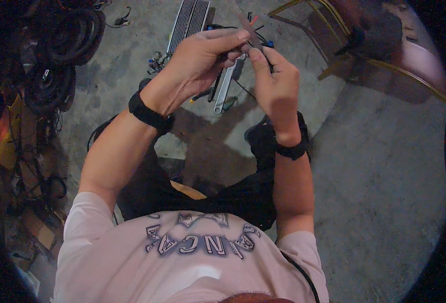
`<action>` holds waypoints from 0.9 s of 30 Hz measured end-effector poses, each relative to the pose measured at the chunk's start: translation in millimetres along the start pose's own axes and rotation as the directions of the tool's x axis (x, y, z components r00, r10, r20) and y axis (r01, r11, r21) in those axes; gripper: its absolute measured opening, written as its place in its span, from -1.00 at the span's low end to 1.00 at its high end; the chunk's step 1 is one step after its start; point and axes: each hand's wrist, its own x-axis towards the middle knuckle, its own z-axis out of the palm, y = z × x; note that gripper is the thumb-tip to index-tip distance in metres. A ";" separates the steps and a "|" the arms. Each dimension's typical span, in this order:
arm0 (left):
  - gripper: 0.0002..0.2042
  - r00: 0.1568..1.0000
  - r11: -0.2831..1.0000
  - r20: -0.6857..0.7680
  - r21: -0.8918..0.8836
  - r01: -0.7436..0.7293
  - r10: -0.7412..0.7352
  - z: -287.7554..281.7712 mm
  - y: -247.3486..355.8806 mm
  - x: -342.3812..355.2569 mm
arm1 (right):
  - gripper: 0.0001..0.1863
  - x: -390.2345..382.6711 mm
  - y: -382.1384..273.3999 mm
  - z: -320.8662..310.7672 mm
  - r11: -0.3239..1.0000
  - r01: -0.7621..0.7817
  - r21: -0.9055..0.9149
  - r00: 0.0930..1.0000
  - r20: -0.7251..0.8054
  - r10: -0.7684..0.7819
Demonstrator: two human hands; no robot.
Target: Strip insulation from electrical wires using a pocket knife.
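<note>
Both my hands are raised close together above the floor, at the upper middle of the view. A thin, flat, brownish blade-like strip (253, 36) sticks up between them; its exact kind cannot be made out. My right hand (277, 81) grips its lower part, thumb pressed along it. My left hand (202, 54) is closed in a pinch, thumb and fingertips against the strip's left side. Whatever lies inside that pinch is hidden by the fingers. Below the hands, a silver wrench (226, 88) lies on the floor, its upper end covered by my fingers.
Beyond my left hand lies a grey finned metal box (189, 22), with cables and connectors (157, 62) beside it. At the upper right stands a chair with a gold-coloured frame (410, 76). Black tyres (76, 38) and piled clutter line the left side of the concrete floor (379, 166).
</note>
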 end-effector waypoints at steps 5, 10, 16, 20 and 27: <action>-0.75 0.999 0.999 -0.023 0.024 -0.041 0.041 5.8 0.7 -3.4 | -0.80 -1.0 -1.1 -1.5 0.995 0.092 -0.036 0.995 -0.038 -0.093; -0.75 0.995 0.997 -0.070 0.051 -0.063 0.067 11.0 1.5 -7.8 | -0.79 -0.2 -3.0 -2.0 0.986 0.146 -0.080 0.987 -0.056 -0.151; -0.76 0.991 0.993 -0.065 0.048 -0.112 0.115 5.0 5.8 -12.9 | -0.81 4.3 1.8 -13.7 0.996 0.017 -0.092 0.993 -0.116 -0.027; -0.76 0.982 0.986 -0.090 0.021 -0.164 0.166 3.5 10.2 -17.8 | -0.83 2.5 -0.2 -25.9 0.999 -0.003 -0.054 0.982 -0.191 -0.007; -0.75 0.990 0.989 -0.017 0.039 -0.142 0.142 8.7 -3.7 -11.2 | -0.82 -6.7 -13.3 -1.1 0.973 0.217 -0.082 0.974 -0.053 -0.221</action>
